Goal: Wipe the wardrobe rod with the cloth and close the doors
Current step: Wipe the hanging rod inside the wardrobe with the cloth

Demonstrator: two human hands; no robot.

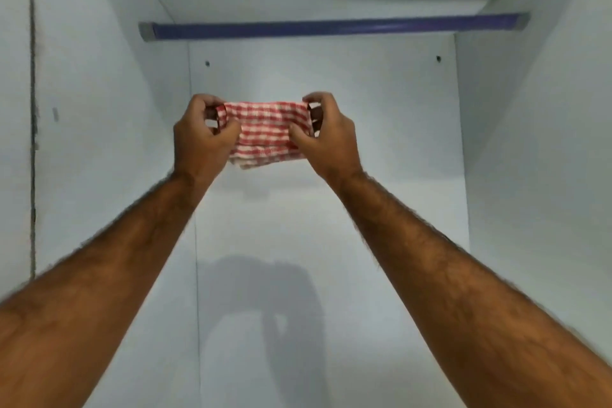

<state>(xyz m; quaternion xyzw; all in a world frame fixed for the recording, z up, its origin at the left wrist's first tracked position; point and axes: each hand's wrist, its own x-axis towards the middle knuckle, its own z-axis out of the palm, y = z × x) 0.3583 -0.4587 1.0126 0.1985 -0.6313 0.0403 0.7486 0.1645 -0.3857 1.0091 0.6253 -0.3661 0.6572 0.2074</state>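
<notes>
Red-and-white checked cotton cloth [268, 134] is stretched between my two hands, bunched into a short folded band so that I have a thick pad to wrap over a round bar instead of a loose sheet that would flap. My left hand [203, 139] pinches one end, fingers curled over the top edge and thumb pressing from below; my right hand [326, 136] does the same at the other end, so both are closed on the fabric and neither is spread. I hold it up at arm's length inside the pale grey wardrobe interior [331, 209], well below the dark purple metal hanging rod [331, 26] that runs across from one side wall to the other near the top. The cloth is not touching the rod yet, so by my reckoning the wiping has not begun and I am only getting my hold ready. Lifting it and draping the band over the bar would let me slide it along. No door shows clearly from where I look, so closing them waits.
</notes>
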